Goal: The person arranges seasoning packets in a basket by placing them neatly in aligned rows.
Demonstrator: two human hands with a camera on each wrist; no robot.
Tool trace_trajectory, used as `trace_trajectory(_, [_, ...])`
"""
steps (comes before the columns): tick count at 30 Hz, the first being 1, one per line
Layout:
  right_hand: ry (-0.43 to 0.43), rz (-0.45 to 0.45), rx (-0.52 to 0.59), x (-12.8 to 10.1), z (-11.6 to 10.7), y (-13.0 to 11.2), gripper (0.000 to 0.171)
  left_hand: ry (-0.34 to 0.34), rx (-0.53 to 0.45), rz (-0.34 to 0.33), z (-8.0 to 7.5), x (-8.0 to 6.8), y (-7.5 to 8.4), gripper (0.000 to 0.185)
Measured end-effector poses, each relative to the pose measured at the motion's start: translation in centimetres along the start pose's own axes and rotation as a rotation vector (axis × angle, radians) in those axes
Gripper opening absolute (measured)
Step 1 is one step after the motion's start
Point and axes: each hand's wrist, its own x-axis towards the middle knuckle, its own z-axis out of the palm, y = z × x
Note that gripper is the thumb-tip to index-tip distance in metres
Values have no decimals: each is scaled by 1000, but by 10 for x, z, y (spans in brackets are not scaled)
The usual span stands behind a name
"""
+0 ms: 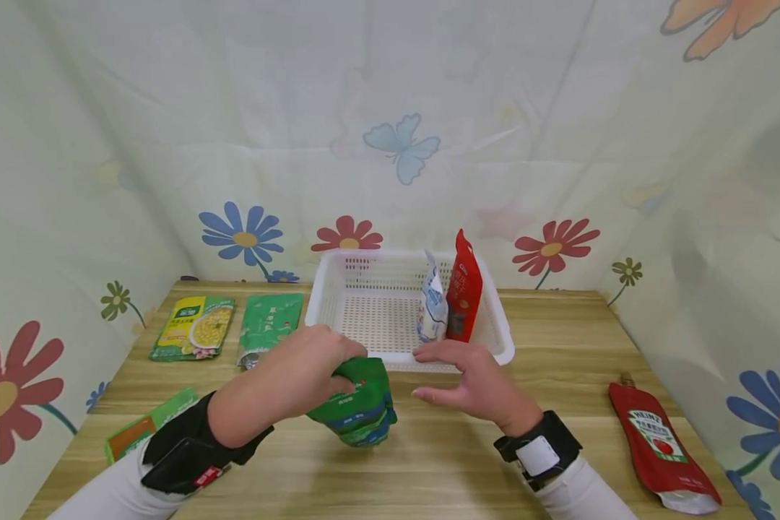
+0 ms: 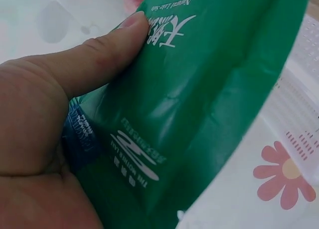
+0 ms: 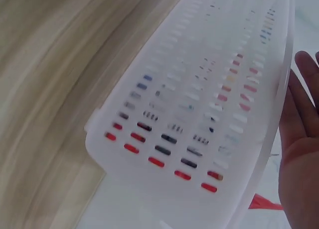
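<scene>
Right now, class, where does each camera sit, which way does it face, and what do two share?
Head: on the head, facing forward and down at the white plastic basket; left hand, right hand and sleeved forearms show.
Left wrist: on that wrist, facing the green lake-salt pouch; thumb and some palm show.
Right wrist: on that wrist, facing the basket's slotted wall; part of the right hand shows.
Shared: head and left wrist show the pouch.

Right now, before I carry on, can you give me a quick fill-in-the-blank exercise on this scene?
1. The left hand grips a bag coloured mainly ____.
2. The basket holding the red packet is coloured ____.
3. In the head view, the Heinz pouch lies to the basket's ____.

Missing words: green; white; right.
</scene>
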Motion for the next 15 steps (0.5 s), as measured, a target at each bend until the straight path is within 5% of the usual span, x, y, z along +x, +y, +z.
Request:
trace_trajectory(8, [-5,-141,248,3,24,-19,60,5,-37,39,-7,3,5,21])
trace_trajectory(15, [-123,-56,492,7,47,-37,52,-1,-34,86,-11,4,10,16])
